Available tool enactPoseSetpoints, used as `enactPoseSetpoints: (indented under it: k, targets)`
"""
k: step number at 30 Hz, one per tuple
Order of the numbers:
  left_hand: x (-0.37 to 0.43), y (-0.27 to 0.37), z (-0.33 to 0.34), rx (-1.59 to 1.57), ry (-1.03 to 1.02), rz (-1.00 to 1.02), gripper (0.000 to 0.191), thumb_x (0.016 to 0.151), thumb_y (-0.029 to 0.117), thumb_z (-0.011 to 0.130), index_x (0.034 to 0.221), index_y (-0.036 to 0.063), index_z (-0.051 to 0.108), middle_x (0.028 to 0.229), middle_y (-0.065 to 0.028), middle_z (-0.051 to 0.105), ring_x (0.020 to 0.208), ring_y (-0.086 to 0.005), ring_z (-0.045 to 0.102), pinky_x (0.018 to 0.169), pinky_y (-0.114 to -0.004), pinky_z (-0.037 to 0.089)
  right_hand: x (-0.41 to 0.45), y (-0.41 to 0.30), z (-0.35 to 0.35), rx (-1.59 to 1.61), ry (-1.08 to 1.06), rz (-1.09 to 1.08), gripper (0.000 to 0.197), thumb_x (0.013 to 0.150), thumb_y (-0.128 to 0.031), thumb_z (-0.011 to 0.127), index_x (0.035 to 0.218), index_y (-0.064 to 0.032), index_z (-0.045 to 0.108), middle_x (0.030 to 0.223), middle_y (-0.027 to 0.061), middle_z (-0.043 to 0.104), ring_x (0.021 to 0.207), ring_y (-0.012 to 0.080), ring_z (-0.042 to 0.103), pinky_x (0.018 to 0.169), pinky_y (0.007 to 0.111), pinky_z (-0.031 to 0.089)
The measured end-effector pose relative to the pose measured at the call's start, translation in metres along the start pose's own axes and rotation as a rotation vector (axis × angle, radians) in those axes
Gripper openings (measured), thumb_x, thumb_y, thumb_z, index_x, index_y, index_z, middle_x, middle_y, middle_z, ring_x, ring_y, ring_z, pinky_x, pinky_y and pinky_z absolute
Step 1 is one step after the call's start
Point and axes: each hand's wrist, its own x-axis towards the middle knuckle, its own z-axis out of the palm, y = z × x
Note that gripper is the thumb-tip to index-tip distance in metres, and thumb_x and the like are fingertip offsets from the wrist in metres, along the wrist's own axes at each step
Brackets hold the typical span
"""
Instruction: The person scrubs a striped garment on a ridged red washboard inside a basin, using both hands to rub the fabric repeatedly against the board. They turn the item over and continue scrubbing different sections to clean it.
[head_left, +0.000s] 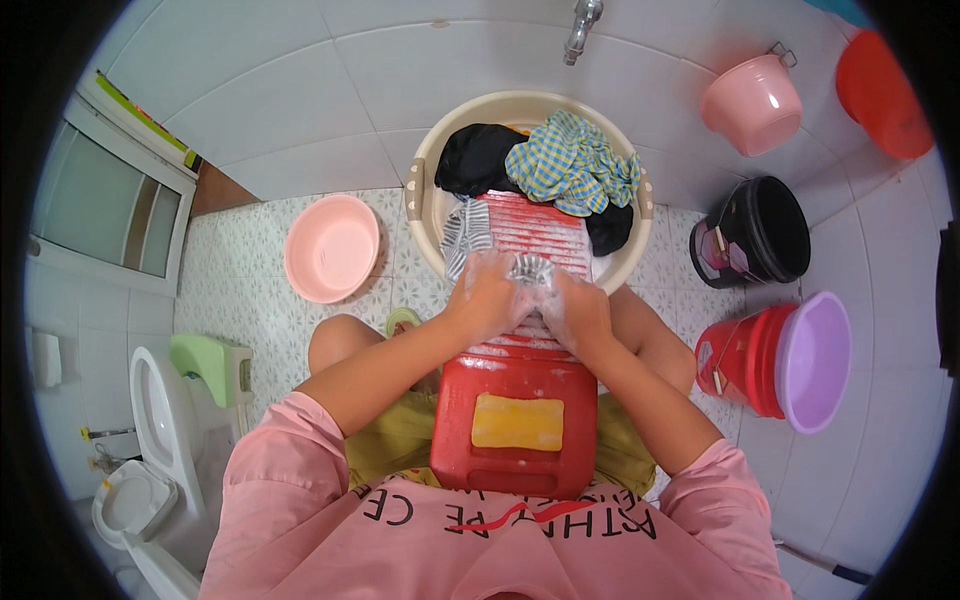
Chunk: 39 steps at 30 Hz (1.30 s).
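Observation:
Lather covers both my hands over a red plastic washboard, which leans from my lap into a cream washtub. My left hand grips a bunched grey-and-white striped garment. Close beside it, my right hand holds the same wet cloth from the other side. Part of the garment trails over the board's left edge into the tub. A yellow bar of laundry soap rests on the board's near end. Behind the ridges lie a blue-and-yellow checked cloth and a black garment.
A pink basin sits on the tiled floor at left, near a green stool and a toilet. To the right are a black bucket, a red bucket and a purple basin. A tap juts from the wall.

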Motion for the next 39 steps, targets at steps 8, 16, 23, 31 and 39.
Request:
enactPoseSetpoints:
  k: [8,16,23,31,39]
  targets:
    - [0.08,-0.021,0.016,0.045,-0.129,-0.339,0.024,0.079,0.023,0.053,0.079,0.005,0.068,0.104,-0.0189,0.055,0.103,-0.0304,0.051,0.089,-0.043,0.04,0.092,0.03,0.034,-0.295,0.054,0.147,0.01,0.079,-0.011,0.048,0.081,-0.0049,0.056,0.081,0.0175,0.06,0.067,0.0331,0.063,0.058,0.043,0.05]
    - [0.035,-0.009,0.005,0.085,0.066,-0.102,0.018,0.073,0.019,0.06,0.075,0.002,0.064,0.1,-0.0161,0.053,0.095,-0.0357,0.051,0.079,-0.046,0.041,0.046,0.017,0.016,-0.106,-0.062,-0.015,0.014,0.078,-0.015,0.053,0.086,-0.005,0.057,0.086,0.0199,0.057,0.073,0.0356,0.062,0.062,0.044,0.051]
    - [0.034,-0.005,0.019,0.103,0.062,0.063,0.019,0.069,0.021,0.062,0.075,0.0035,0.064,0.096,-0.0132,0.052,0.091,-0.0295,0.046,0.076,-0.045,0.035,0.044,0.019,0.023,-0.241,-0.05,0.075,0.01,0.078,-0.011,0.051,0.084,-0.0047,0.056,0.08,0.0182,0.061,0.066,0.0352,0.063,0.059,0.044,0.051]
    - [0.086,-0.028,0.035,0.192,0.063,-0.104,0.023,0.075,0.027,0.057,0.076,0.0047,0.062,0.091,-0.0169,0.055,0.089,-0.0319,0.053,0.074,-0.043,0.043,0.098,0.042,0.039,-0.188,0.065,0.191,0.01,0.08,-0.011,0.047,0.081,-0.0044,0.055,0.078,0.0198,0.062,0.07,0.0357,0.063,0.061,0.045,0.05]
    - [0.028,-0.009,0.001,0.04,-0.165,0.231,0.027,0.075,0.032,0.057,0.078,0.0058,0.059,0.083,-0.0162,0.058,0.073,-0.0301,0.06,0.063,-0.041,0.048,0.006,0.003,-0.002,-0.042,-0.054,-0.015,0.014,0.075,-0.015,0.056,0.085,-0.0055,0.052,0.077,0.0153,0.061,0.071,0.0343,0.061,0.062,0.044,0.049]
